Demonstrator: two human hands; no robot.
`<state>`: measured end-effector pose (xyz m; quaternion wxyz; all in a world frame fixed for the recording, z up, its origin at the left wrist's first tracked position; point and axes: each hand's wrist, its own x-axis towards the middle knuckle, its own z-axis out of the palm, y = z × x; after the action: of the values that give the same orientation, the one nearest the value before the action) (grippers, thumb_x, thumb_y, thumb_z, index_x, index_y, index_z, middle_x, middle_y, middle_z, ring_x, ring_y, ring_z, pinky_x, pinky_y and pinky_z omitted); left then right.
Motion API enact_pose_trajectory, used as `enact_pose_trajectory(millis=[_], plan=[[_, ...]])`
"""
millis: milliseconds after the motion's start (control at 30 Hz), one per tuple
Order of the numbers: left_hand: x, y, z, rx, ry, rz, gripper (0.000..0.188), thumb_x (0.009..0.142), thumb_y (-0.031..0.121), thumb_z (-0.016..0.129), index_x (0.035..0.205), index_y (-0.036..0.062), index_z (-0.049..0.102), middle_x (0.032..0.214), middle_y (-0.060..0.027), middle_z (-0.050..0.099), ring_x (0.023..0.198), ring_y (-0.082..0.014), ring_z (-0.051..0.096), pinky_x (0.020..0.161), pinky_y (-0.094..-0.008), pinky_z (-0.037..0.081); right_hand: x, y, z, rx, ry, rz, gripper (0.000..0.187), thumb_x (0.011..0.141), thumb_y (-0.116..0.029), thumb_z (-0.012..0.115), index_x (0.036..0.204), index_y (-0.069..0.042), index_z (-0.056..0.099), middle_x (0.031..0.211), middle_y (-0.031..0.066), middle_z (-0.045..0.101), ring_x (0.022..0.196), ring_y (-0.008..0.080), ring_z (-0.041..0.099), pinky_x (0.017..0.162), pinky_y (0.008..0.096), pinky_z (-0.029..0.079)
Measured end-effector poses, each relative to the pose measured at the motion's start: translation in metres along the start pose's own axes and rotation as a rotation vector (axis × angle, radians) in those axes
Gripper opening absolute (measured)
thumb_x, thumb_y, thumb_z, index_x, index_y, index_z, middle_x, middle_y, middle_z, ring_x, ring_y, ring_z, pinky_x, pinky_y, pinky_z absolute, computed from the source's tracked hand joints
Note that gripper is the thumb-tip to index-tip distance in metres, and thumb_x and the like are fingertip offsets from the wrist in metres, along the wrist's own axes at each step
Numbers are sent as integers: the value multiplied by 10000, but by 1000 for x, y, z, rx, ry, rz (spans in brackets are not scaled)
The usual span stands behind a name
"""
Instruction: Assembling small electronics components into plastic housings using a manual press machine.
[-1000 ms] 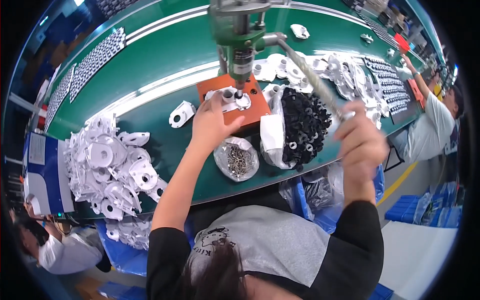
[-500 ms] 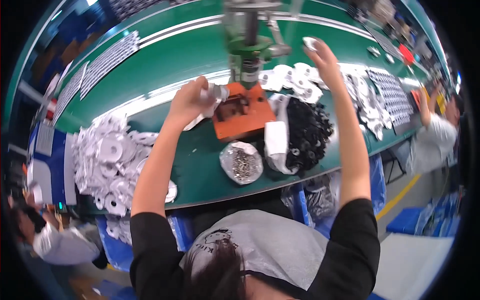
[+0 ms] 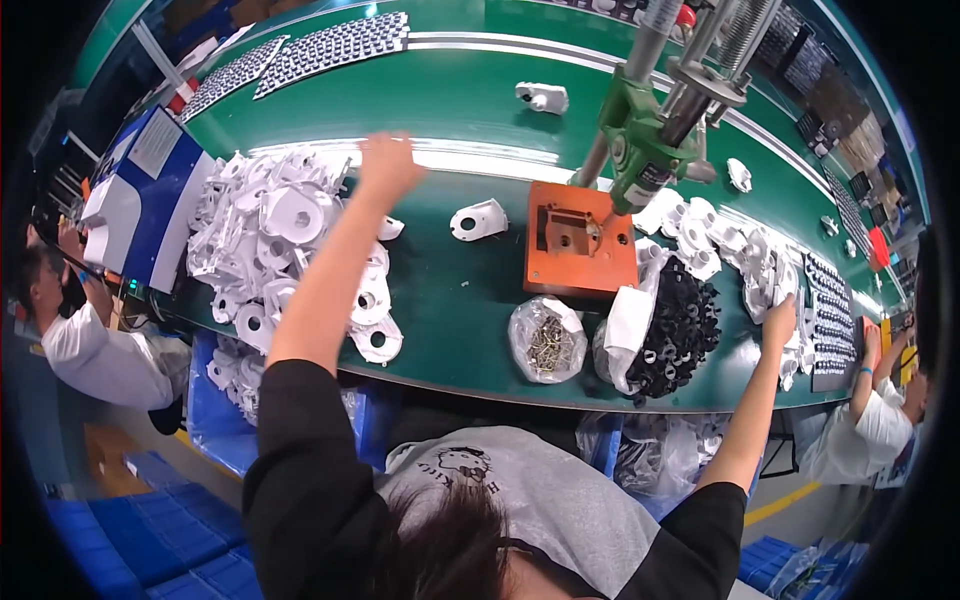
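Note:
My left hand hangs over the far side of the bench, just beyond a heap of white plastic parts. Its fingers are loosely apart and I see nothing in them. Over at the right, my right hand is closed at the near edge of another group of white plastic parts, its fingertips on one of them. Between the hands stands a green hand press with an orange base block. A single white plate with a round hole lies left of the block.
In front of the block sit a plastic bag of small metal pieces and a pile of black parts. White parts lie on the green belt beyond. A blue-and-white machine stands left. Co-workers are at both sides.
My view has turned left. My left hand has let go of a greyish-white part and moved left. The right hand has left its white part and come nearer, to the parts on the right.

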<state>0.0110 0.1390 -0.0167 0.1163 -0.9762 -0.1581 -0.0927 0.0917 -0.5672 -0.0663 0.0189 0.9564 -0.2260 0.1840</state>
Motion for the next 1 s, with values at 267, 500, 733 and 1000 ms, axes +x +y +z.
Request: enact_pose_trajectory(millis=[267, 500, 733, 1000], plan=[[21, -78, 37, 168, -135, -245, 285, 832, 205, 477, 1034, 104, 650, 1071, -171, 631, 1009, -338, 594, 861, -577, 378, 44, 43, 0, 396, -102, -185, 401, 812, -324, 470, 1000, 11, 582, 959, 269, 607, 917, 414, 581, 790, 439, 441], [3, -18, -21, -1400, 40, -75, 312, 848, 143, 413, 1094, -41, 471, 990, -174, 556, 887, -260, 564, 793, -347, 450, -71, -75, -130, 1236, -286, -127, 486, 837, -154, 615, 1239, 58, 442, 906, 100, 582, 811, 132, 582, 660, 244, 483], [-109, 119, -105, -2573, -594, -403, 312, 905, 364, 455, 1087, 113, 484, 699, -22, 514, 633, -156, 534, 601, -338, 499, -204, -208, -181, 1958, -874, -321, 516, 819, 82, 405, 1329, 23, 355, 1135, 94, 543, 959, 164, 582, 765, 276, 506], [-145, 166, -93, -2742, -503, 19, 426, 933, 439, 429, 1223, 127, 436, 1108, -39, 550, 975, -150, 583, 793, -310, 515, -257, -252, -169, 2169, -1176, -212, 431, 922, -42, 462, 1344, 4, 390, 1300, 99, 481, 1101, 140, 527, 921, 280, 446]])
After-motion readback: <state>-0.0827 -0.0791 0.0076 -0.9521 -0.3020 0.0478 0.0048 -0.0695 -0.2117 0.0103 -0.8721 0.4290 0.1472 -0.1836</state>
